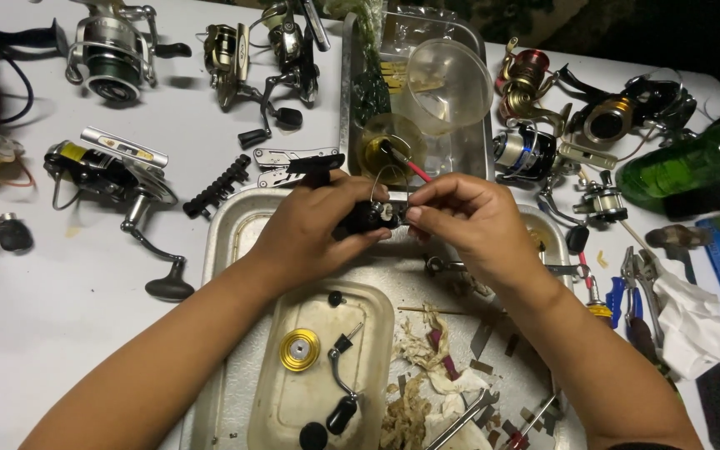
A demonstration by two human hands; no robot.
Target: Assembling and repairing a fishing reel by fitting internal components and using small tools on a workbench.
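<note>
Left hand (314, 225) clenched round a small black fishing-reel body (366, 218), held above the far edge of the large dull metal tray (227, 225). Right hand (468, 218) meets it from the right, thumb and forefinger pinched on the reel body's right end, just under its thin wire bail. Both hands touch the part; it hangs clear of the tray floor.

Near side of tray: shallow cream plastic lid (293, 400) carrying a gold round spool cap (300, 349) and a black-knobbed metal crank handle (339, 379), the two apart. To their right, a heap of stained rag scraps (427, 375) and loose metal bits crowd the tray up to its right rim.

Far of the hands, a narrow steel tray (347, 92) holds a clear plastic cup (447, 83). White tabletop (35, 308) has open room at near left, between the forearm and a black spinning reel with long crank (118, 187). Right edge packed: green glass bottle (693, 162), pliers (639, 283), white tissue (689, 321).
</note>
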